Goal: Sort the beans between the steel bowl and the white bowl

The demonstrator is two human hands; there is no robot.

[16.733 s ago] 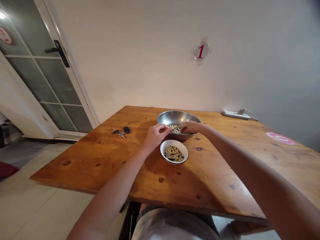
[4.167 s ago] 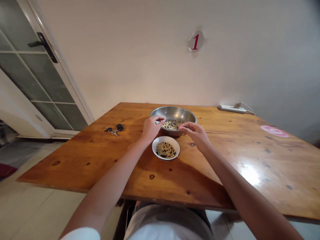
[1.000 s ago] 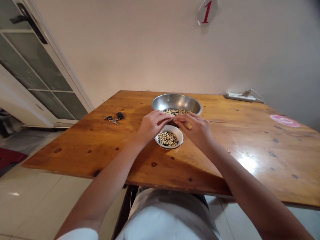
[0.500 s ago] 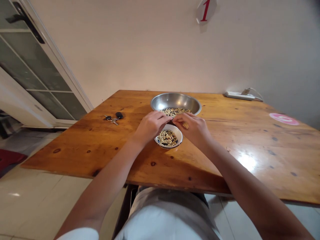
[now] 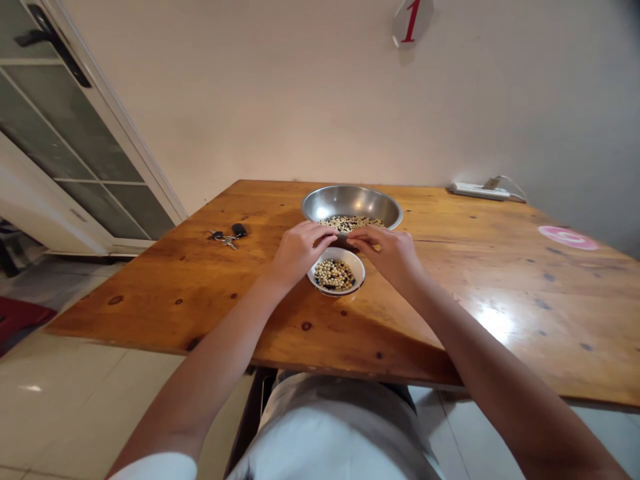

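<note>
My left hand (image 5: 306,248) and my right hand (image 5: 387,248) face each other with a small gap between their fingertips. On each, thumb and fingers are pinched together; whatever they hold is too small to make out. Just below the fingertips stands a small white bowl (image 5: 361,268) with a dark-marked rim. Small round pale and dark pieces (image 5: 334,275), like beads or beans, lie in it. Behind the hands is a wide steel basin (image 5: 350,195) with more such pieces (image 5: 353,223) on its bottom. The fingers partly cover the basin's near rim.
All this stands on a wooden table (image 5: 225,280). A bunch of keys (image 5: 230,238) with a black fob lies to the left. Near the wall on the right is a white power strip (image 5: 480,192) with a plug, and a pink round sticker (image 5: 567,237) is on the tabletop.
My fingertips have drawn slightly apart, leaving a wider gap. My right hand has shifted a little to the right. The bowl and basin stay in place.
</note>
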